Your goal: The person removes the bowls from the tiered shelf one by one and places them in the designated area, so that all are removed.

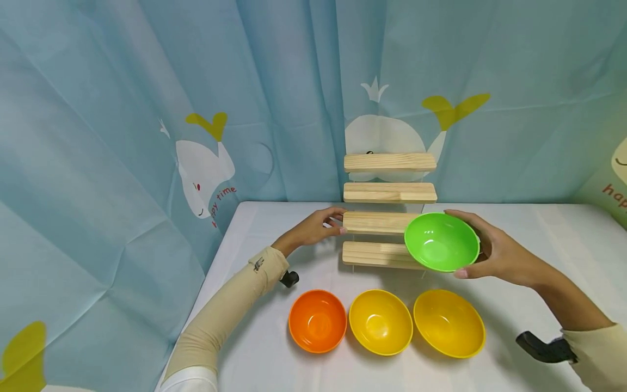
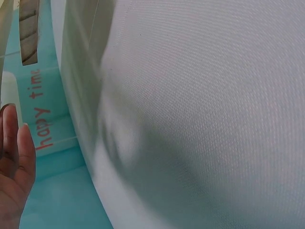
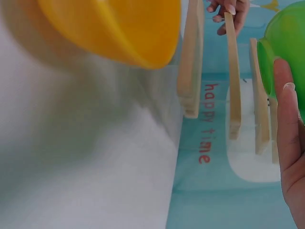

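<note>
My right hand (image 1: 490,247) holds a green bowl (image 1: 441,242) by its right side, thumb at the near rim and fingers round the back. The bowl's opening tilts toward the head camera and overlaps the right ends of the two lower slats of a tiered wooden rack (image 1: 377,222). In the right wrist view the thumb lies along the green bowl (image 3: 288,43). My left hand (image 1: 315,226) grips the left end of the rack's second slat from the bottom between thumb and fingers. The left wrist view shows only part of the left hand (image 2: 16,162) at its edge.
In front of the rack, an orange bowl (image 1: 317,321), a yellow bowl (image 1: 381,322) and another yellow bowl (image 1: 449,323) stand in a row on the white tabletop (image 1: 264,348). A blue curtain (image 1: 294,109) with whale prints hangs behind the table and along the left.
</note>
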Available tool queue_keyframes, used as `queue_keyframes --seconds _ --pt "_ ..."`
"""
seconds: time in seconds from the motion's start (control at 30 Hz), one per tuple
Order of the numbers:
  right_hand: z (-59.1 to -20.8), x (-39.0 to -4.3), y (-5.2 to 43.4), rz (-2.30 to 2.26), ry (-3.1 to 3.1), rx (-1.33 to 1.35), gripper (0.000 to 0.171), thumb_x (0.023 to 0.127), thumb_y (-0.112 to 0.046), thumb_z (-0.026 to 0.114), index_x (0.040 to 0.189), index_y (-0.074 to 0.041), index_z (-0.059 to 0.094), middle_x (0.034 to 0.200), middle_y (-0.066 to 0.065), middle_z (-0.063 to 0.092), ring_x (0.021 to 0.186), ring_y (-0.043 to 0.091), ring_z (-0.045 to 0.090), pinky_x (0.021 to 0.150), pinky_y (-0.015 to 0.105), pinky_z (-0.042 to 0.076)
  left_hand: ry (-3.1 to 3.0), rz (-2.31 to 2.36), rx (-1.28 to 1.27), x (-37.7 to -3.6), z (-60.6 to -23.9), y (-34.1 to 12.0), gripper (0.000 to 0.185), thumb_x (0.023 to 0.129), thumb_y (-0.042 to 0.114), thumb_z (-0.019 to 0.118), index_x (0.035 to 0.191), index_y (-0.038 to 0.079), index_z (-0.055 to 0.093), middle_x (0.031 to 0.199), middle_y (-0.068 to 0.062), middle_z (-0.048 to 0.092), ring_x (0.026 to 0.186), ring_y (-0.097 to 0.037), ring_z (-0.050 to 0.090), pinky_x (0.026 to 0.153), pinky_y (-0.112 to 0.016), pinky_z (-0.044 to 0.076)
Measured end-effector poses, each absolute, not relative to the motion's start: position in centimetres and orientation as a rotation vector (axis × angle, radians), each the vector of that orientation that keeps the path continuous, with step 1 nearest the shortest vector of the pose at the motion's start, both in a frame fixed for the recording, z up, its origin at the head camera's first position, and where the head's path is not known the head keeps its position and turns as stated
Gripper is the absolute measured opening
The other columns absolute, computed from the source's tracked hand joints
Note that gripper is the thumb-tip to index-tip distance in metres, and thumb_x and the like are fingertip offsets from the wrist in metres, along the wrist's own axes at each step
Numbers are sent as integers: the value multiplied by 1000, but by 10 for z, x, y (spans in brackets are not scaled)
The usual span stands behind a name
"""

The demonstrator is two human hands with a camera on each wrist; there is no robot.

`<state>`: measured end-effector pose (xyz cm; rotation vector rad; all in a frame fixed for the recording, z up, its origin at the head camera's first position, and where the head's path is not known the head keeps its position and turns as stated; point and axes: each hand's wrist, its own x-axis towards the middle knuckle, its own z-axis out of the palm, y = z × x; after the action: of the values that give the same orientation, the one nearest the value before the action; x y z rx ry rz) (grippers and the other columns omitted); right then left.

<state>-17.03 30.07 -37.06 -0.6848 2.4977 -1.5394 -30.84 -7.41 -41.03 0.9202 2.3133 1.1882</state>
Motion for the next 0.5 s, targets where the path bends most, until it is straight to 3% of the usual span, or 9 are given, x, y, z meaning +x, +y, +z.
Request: queue_keyframes --seconds 0.5 --pt "-381 -148 328 -1576 2507 -670 103 67 16 72 150 -9 17 131 6 37 97 13 58 69 33 57 2337 1225 910 -318 -427 -75 58 92 31 63 143 14 41 133 -7 51 111 -17 55 85 -27 50"
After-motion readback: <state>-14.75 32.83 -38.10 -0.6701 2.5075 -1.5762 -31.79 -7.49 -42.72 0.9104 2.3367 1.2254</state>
